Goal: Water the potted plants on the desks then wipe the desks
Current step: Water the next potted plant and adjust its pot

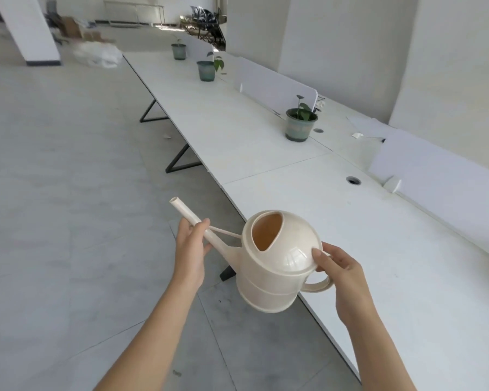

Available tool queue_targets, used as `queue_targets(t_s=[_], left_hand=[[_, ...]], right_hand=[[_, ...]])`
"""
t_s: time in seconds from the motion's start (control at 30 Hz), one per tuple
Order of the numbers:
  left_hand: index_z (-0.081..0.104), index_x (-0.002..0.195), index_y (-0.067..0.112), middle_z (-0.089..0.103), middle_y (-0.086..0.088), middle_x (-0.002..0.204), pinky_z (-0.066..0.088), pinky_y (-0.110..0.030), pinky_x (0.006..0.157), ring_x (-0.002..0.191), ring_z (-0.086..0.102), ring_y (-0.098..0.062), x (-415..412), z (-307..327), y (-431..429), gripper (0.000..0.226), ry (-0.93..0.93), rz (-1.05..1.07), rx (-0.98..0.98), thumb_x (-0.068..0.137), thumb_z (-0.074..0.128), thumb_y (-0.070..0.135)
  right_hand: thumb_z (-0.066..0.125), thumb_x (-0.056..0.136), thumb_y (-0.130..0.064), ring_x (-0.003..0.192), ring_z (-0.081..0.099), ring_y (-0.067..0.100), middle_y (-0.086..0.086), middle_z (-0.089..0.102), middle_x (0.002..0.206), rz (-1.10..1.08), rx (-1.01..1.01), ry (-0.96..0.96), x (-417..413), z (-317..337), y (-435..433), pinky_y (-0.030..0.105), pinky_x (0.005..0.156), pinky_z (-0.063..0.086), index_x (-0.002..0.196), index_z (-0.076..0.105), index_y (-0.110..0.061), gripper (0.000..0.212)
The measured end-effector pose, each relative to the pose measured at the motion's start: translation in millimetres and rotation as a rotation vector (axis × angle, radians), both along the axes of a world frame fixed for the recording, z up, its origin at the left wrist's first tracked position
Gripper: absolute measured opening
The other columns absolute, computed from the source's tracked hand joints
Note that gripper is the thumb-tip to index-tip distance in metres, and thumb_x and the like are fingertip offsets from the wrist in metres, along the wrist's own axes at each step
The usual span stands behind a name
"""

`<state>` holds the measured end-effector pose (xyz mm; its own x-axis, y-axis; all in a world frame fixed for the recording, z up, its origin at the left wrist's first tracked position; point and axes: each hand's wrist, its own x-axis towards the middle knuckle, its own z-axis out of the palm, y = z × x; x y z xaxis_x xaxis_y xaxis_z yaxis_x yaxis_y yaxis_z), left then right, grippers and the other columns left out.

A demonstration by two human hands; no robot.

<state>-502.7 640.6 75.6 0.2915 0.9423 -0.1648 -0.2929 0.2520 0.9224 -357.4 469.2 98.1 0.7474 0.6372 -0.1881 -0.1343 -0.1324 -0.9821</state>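
The left hand (191, 249) grips the spout (187, 213), the right hand (342, 277) pinches the handle (319, 286); a tilted watering can (277, 266) could spill early.

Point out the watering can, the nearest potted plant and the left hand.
watering can (291, 258): head view, domed top of the body.
nearest potted plant (298, 130): head view, front wall of the green pot.
left hand (191, 249): head view, middle of the hand gripping the spout.
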Motion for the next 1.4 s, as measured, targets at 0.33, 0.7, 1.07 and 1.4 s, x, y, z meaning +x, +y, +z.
queue_targets(t_s=[0.33,0.7,1.07,1.4], left_hand=[[0.044,0.081,0.017,0.042,0.001,0.083,0.044,-0.028,0.073,0.084,0.048,-0.012,-4.0,6.9,138.0,0.015,-0.019,-0.019,-0.018,0.092,0.046,0.008],[0.044,0.081,0.018,0.043,0.001,0.085,0.045,-0.029,0.075,0.092,0.046,-0.018,72.2,1.6,269.9,0.015,0.006,0.011,-0.030,0.092,0.046,0.009],[0.044,0.080,0.017,0.042,0.000,0.084,0.044,-0.031,0.079,0.093,0.044,-0.019,126.5,-20.9,408.6,0.015,-0.013,0.005,-0.082,0.092,0.047,0.009],[0.051,0.094,0.018,0.053,0.002,0.089,0.045,-0.031,0.079,0.090,0.052,-0.016,173.2,-11.3,583.0,0.012,-0.026,-0.277,-0.009,0.090,0.046,0.007]], right_hand=[[0.065,0.062,-0.035,0.070,0.050,0.015,0.012,0.056,0.083,0.009,-0.003,-0.012,-2.3,1.3,140.3,0.027,0.083,0.037,0.093,0.066,-0.021,0.035],[0.064,0.060,-0.036,0.071,0.051,0.014,0.009,0.055,0.079,0.057,-0.008,-0.010,80.7,-2.0,277.0,0.022,0.073,0.037,0.095,0.064,-0.021,0.038],[0.064,0.059,-0.036,0.066,0.052,0.010,0.009,0.054,0.076,0.044,-0.062,-0.017,131.2,-13.5,413.5,0.021,0.072,0.037,0.093,0.064,-0.021,0.038],[0.070,0.055,-0.040,0.073,0.053,0.015,0.013,0.057,0.083,-0.160,-0.034,-0.035,138.9,-17.5,552.1,0.027,0.083,0.037,0.089,0.065,-0.027,0.037]])
